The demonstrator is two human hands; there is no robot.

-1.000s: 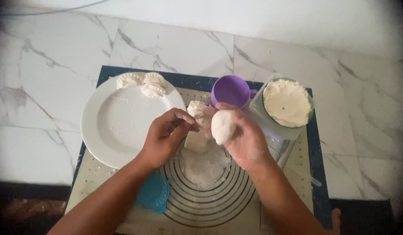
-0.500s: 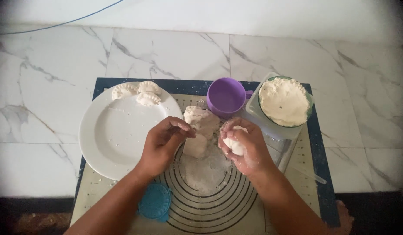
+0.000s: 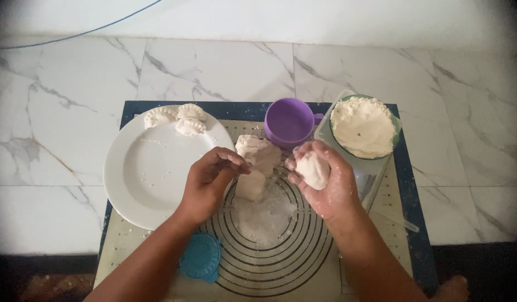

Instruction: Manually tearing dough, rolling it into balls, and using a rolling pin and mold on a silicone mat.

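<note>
Vs 1 s ago: right hand has turned. Earlier the dough ball faced the left hand side-on; now the palm tips up and toward the camera, with the ball sitting in the cupped fingers. Left hand has pulled back slightly from the right; the two were nearly touching, now there is a clear gap with the dough block showing between them. The camera has also shifted, so more floor is visible at the top.

Right hand: curled around the dough ball, gripping it, floury. Ball sits above the mat, just right of the dough block, not touching it. Ball is slightly oval, long axis running roughly upper-left to lower-right across the palm.

Left hand: fingers bent into a loose pinch, tips pointing right toward the dough block. Can't tell if it holds anything or actually touches the block.

Dough block lies on the mat's ring pattern, long axis roughly top to bottom in view.

Around: white plate at left with three shaped dumplings on its far rim, purple cup, bowl of flour, blue round press near the left forearm.
</note>
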